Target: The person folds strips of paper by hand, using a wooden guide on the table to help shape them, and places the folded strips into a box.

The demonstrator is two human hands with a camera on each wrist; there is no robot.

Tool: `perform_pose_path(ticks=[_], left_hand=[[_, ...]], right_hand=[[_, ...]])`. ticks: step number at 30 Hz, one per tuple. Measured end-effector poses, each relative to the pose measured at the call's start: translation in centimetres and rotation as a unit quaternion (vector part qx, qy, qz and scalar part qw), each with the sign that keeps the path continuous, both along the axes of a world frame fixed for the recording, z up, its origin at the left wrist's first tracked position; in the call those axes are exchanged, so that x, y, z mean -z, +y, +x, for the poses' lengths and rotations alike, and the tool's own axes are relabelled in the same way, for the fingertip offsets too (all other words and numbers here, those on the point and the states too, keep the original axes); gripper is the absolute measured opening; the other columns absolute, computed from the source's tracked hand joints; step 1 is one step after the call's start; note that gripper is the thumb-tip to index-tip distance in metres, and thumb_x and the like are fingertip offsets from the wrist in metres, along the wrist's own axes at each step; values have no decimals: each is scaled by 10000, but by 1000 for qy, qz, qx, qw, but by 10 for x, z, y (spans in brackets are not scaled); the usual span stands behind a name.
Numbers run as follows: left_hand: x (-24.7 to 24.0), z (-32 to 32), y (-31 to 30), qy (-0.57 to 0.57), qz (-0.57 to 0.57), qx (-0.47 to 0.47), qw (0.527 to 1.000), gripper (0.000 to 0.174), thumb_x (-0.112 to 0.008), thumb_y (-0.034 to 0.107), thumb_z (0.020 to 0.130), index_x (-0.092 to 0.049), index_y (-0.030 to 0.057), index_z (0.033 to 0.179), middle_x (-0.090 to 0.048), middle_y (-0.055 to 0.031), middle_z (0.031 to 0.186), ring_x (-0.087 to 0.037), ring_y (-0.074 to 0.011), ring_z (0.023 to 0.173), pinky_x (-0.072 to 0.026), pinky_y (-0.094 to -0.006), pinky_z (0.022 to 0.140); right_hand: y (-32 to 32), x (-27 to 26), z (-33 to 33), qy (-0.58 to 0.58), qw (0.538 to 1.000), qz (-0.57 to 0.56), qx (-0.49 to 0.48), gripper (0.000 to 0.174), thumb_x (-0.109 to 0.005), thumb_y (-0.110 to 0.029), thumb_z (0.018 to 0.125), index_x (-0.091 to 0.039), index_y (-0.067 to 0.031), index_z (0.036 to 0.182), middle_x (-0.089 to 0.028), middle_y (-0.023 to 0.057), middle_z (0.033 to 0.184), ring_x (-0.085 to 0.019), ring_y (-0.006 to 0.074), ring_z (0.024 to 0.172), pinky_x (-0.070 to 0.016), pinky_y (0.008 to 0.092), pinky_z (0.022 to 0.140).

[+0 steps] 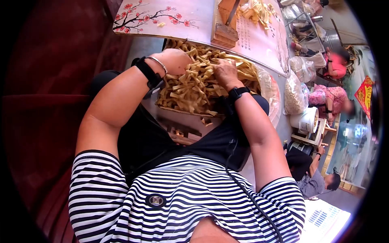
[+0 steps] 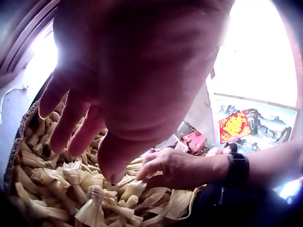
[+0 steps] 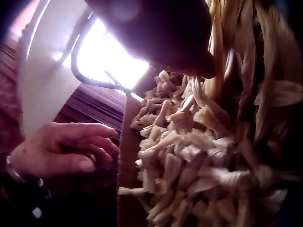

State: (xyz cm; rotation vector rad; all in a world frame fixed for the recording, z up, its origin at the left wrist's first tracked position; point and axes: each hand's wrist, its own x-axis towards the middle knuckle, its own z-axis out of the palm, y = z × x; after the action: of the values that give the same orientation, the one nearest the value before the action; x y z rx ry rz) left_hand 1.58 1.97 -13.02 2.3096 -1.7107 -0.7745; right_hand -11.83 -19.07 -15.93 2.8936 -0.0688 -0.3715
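Observation:
A cardboard box (image 2: 15, 146) on the lap holds a heap of pale yellow knotted strips (image 1: 190, 91), with longer untied strips (image 1: 247, 71) along its right side. My left hand (image 1: 174, 60) hovers at the box's left edge, fingers loosely spread and thumb apart, nothing between them; the right wrist view shows the same hand (image 3: 66, 149). On the right part of the heap is my right hand (image 1: 226, 73). Its fingers bend down and pinch a yellow strip (image 3: 206, 101); the palm hides part of the grip.
Beyond the box stands a table (image 1: 162, 30) with painted blossoms, bearing a wooden block stand (image 1: 225, 34) and more strips (image 1: 257, 12). At right are filled plastic bags (image 1: 296, 95), a white bucket (image 1: 306, 120) and several seated people.

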Motion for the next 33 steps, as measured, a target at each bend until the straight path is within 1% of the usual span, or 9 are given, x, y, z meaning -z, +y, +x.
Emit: perform_pose_path(ticks=[6, 9, 12, 18, 20, 22, 25, 27, 33], left_hand=[[2, -11, -4, 31, -124, 9, 992, 485, -678, 312, 790, -583, 65, 1196, -659, -199, 982, -614, -380, 954, -479, -447, 800], [23, -30, -15, 73, -319, 25, 944, 520, -667, 417, 816, -591, 45, 1171, -654, -214, 980, -622, -380, 932, -479, -441, 792], [-25, -50, -22, 179, -174, 28, 968, 403, -666, 375, 821, -631, 16, 1002, -661, -186, 966, -614, -362, 933, -490, -403, 807], [-83, -60, -4, 424, -257, -34, 868, 174, -553, 139, 940, -628, -6, 1000, -631, -20, 689, -590, -84, 653, -488, -247, 611], [-98, -56, 13, 390, -322, -40, 862, 170, -534, 49, 910, -634, 8, 1041, -647, -41, 722, -606, -92, 666, -496, -261, 614], [-110, -55, 24, 107, -526, -53, 842, 277, -528, -45, 825, -639, 31, 1068, -647, -78, 757, -632, -154, 667, -507, -293, 603], [-144, -47, 40, -132, -590, -21, 796, 341, -549, -75, 752, -645, 34, 1060, -637, -114, 796, -639, -248, 689, -513, -333, 611], [-158, -54, 42, -168, -592, -33, 787, 352, -560, -83, 730, -648, 33, 1050, -631, -122, 796, -629, -286, 697, -511, -348, 617], [-177, -57, 31, -116, -580, -41, 805, 354, -541, -93, 749, -657, -4, 1072, -644, -140, 899, -646, -211, 776, -500, -303, 657]], right_hand=[[25, -67, -24, 6, 966, 228, 117, 150, -593, -154, 872, -631, -13, 908, -657, 108, 837, -637, 243, 813, -473, 387, 746], [22, -97, -40, -20, 879, 462, 119, 156, -609, -110, 919, -614, 30, 987, -591, 1, 762, -501, 57, 717, -449, 235, 647], [44, -143, -52, -109, 832, 536, 89, 143, -599, -101, 915, -630, 21, 982, -632, 45, 749, -579, 103, 691, -470, 250, 646], [89, -208, -68, -234, 784, 574, 33, 181, -600, -91, 906, -603, 14, 1053, -655, 67, 857, -595, 107, 772, -490, 251, 716], [98, -216, -73, -285, 740, 609, 24, 264, -625, -137, 894, -581, 12, 1108, -648, 78, 928, -581, 108, 815, -489, 263, 747], [105, -235, -77, -154, 774, 614, 8, 405, -658, -227, 867, -540, 14, 1171, -626, 80, 988, -571, 118, 901, -480, 278, 788], [118, -204, -61, -150, 653, 739, 61, 440, -685, -273, 865, -494, 5, 1147, -604, 58, 845, -535, 90, 741, -444, 243, 625], [131, -196, -52, -237, 613, 744, 120, 323, -679, -245, 886, -515, -3, 1024, -589, 34, 710, -510, 72, 596, -411, 214, 523], [112, -198, -35, -432, 679, 594, 4, 158, -636, -157, 912, -645, -5, 954, -620, 50, 687, -545, 60, 606, -452, 225, 547]])
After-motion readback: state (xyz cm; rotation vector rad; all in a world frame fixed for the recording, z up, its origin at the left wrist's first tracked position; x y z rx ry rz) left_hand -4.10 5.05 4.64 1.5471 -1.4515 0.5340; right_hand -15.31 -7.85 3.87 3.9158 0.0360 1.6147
